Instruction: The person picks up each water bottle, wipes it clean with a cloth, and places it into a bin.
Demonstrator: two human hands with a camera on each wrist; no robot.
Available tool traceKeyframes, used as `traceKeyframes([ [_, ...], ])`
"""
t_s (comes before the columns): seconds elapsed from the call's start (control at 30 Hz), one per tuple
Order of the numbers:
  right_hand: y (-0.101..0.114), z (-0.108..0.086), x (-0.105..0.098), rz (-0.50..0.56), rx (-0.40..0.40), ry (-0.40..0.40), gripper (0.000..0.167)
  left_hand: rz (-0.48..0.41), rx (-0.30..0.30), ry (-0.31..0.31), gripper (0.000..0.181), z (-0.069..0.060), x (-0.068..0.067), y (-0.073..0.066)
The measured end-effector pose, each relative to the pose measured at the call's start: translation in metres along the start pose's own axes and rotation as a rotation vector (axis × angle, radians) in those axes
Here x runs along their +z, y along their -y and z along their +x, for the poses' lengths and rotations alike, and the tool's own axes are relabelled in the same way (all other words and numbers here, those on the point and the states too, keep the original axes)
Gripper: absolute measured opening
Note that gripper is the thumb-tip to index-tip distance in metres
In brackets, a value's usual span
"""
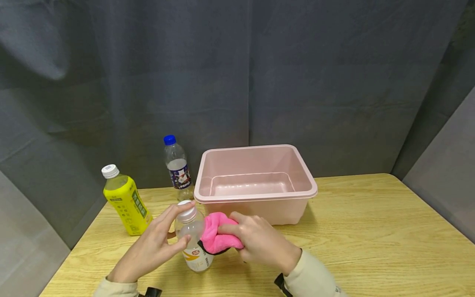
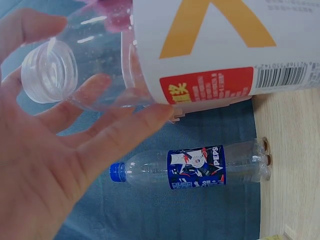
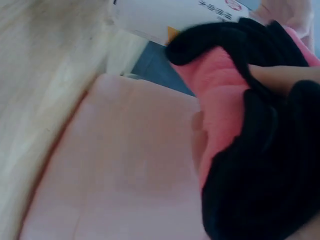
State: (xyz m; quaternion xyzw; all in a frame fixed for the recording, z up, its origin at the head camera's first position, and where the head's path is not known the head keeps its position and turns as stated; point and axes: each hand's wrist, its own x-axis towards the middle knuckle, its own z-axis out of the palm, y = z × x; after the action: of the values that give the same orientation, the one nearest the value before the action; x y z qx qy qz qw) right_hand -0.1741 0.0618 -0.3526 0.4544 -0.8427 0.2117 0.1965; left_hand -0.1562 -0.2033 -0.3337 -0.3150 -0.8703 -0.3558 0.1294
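Note:
A clear plastic bottle [image 1: 195, 253] with a white and orange label and a whitish cap stands on the table, tilted slightly. My left hand [image 1: 154, 243] holds it near the top, thumb on one side and fingers round the shoulder and neck; the left wrist view shows this hand [image 2: 55, 145] close by the cap. Bunched in my right hand [image 1: 257, 239] is a pink cloth [image 1: 216, 233] with black edging, pressed against the bottle's side. Up close in the right wrist view, the cloth [image 3: 220, 105] shows a black underside and hides part of the fingers.
Behind my hands stands a pink plastic basin [image 1: 256, 198]. To its left is a Pepsi bottle [image 1: 179, 171] with a blue cap. A yellow-labelled bottle [image 1: 128, 204] stands farther left on the wooden table [image 1: 371, 239]. Grey cloth [image 1: 315, 82] hangs behind the table.

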Motion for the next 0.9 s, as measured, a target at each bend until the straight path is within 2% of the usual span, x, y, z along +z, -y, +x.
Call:
traceKeyframes([
  [0.17,-0.001,-0.003,0.01,-0.068,0.017,0.111,0.048,0.003,0.009,-0.002,0.062,0.0,-0.001,0.0],
  [0.33,-0.002,-0.008,0.027,-0.163,0.015,0.289,0.037,0.01,0.018,-0.005,0.062,0.0,0.0,0.0],
  [0.43,-0.002,-0.009,0.033,-0.14,0.042,0.342,0.036,0.025,0.028,-0.012,0.061,0.0,0.0,0.0],
  [0.53,-0.002,-0.01,0.033,-0.124,0.056,0.335,0.038,0.027,0.024,-0.011,0.061,0.0,0.001,0.0],
  [0.7,-0.003,-0.009,0.03,-0.136,0.033,0.319,0.038,0.016,0.012,-0.005,0.061,0.0,0.001,0.0],
  [0.9,-0.003,-0.006,0.02,-0.138,0.007,0.181,0.038,0.008,0.0,-0.006,0.061,0.0,0.001,0.0],
])
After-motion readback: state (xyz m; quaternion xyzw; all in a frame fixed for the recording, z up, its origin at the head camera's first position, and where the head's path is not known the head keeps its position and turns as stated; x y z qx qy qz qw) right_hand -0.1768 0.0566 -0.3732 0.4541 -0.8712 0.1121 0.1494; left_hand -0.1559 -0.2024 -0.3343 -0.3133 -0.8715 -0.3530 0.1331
